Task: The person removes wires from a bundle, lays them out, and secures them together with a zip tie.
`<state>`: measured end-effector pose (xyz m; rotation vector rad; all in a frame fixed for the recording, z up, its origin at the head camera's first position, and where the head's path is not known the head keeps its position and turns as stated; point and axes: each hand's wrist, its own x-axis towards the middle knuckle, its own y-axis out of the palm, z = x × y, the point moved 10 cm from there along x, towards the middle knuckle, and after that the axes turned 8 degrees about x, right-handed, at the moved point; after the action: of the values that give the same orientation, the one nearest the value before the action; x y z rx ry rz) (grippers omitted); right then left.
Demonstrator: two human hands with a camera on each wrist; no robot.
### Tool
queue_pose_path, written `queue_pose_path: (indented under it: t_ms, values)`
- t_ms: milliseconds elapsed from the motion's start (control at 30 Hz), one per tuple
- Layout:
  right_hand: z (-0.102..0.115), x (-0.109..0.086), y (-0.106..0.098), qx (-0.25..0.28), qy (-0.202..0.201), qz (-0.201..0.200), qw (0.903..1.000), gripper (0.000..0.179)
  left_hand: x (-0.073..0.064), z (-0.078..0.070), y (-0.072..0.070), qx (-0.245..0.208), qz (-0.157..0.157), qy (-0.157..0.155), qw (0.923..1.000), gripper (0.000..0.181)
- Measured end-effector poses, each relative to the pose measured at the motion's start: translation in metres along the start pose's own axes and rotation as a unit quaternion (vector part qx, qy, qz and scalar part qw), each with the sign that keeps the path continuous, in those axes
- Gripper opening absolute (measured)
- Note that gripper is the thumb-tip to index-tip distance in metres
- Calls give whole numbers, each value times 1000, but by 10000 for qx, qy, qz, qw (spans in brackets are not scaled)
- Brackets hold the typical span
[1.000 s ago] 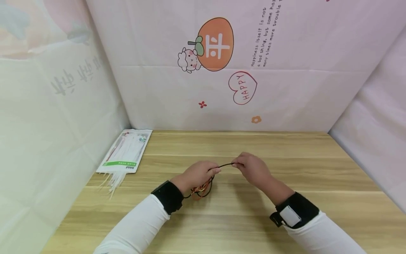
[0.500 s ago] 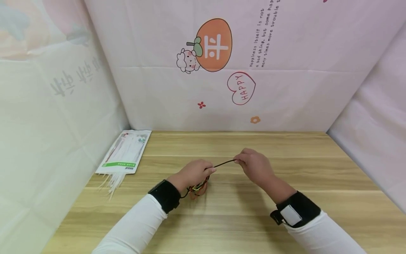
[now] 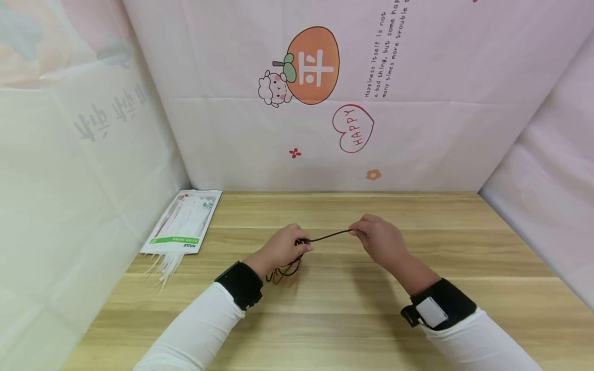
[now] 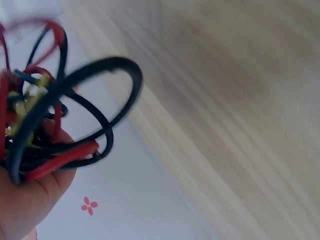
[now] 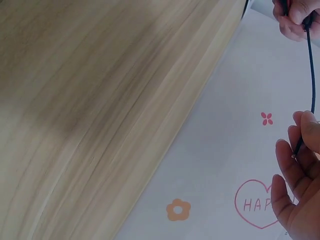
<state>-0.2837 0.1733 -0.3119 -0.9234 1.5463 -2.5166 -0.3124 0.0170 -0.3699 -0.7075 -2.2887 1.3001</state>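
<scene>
My left hand (image 3: pixel 280 248) grips a bundle of coiled wires (image 4: pixel 60 100), black, red and yellow, whose loops hang below the palm above the table. From that bundle a black wire (image 3: pixel 330 235) runs to the right, nearly straight. Its far part is pinched between thumb and forefinger of my right hand (image 3: pixel 381 239), which is a little higher and farther right. In the right wrist view the wire's short end (image 5: pixel 296 154) sticks out past the pinch, while the other fingers are loosely bent. Much of the bundle is hidden behind the left fingers in the head view.
On the table's left side lies a white packet (image 3: pixel 183 219) with a green stripe, and pale cable ties (image 3: pixel 169 263) poke out of its near end. Printed white cloth (image 3: pixel 223 144) walls the wooden table (image 3: pixel 325 330) at the back and both sides.
My right hand has moved right and slightly away, so more black wire spans the gap. My left hand has shifted slightly left and turned, showing the bundle's top between its fingers.
</scene>
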Motion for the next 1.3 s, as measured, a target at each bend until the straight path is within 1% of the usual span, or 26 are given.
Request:
queue_pose_path:
  t_ms: [133,233,300,433,500,567,667,733,800,933,1033,1100,1167,1267,1300]
  values:
    - [-4,-1,0,3,58,55,10000,7,-2,-1,4,62,297,-37,9995,32]
    - [-8,-1,0,1,110,96,9999,8,-3,-2,7,-92,453,-18,9989,33]
    - [-12,-2,-1,3,142,104,9998,8,-2,-2,6,-278,399,16,9988,30]
    - [-15,-2,-1,52,172,150,9997,9,-1,2,2,-628,164,-59,9979,24]
    - [-15,-1,-1,58,176,154,9997,9,0,3,0,-731,125,-98,9972,21]
    - [-16,0,-1,43,199,188,9996,10,0,2,-1,-846,166,-119,9962,20]
    - [-17,0,-3,12,242,181,9995,10,-2,2,0,-1156,368,-228,9924,24]
    - [-20,0,-4,-10,324,179,9993,9,-3,2,0,-1262,420,-283,9907,27]
    - [-23,-1,-5,-18,404,197,9990,10,-3,2,1,-1260,439,-285,9907,27]
    - [-28,-2,-3,26,491,284,9984,11,-3,1,-2,-736,310,-163,9967,21]
    - [-29,-3,-2,63,512,286,9983,11,-4,1,-3,-474,273,-132,9984,34]
    - [-31,-3,-2,69,543,300,9981,11,-5,1,-3,-390,280,-107,9988,41]
    - [-32,-4,-1,71,576,318,9978,12,-6,1,-3,-328,293,-50,9990,44]
    - [-32,-5,0,86,597,333,9976,12,-6,0,-3,-277,321,20,9991,43]
    - [-32,-5,1,89,597,325,9976,12,-6,0,-3,-327,322,18,9989,41]
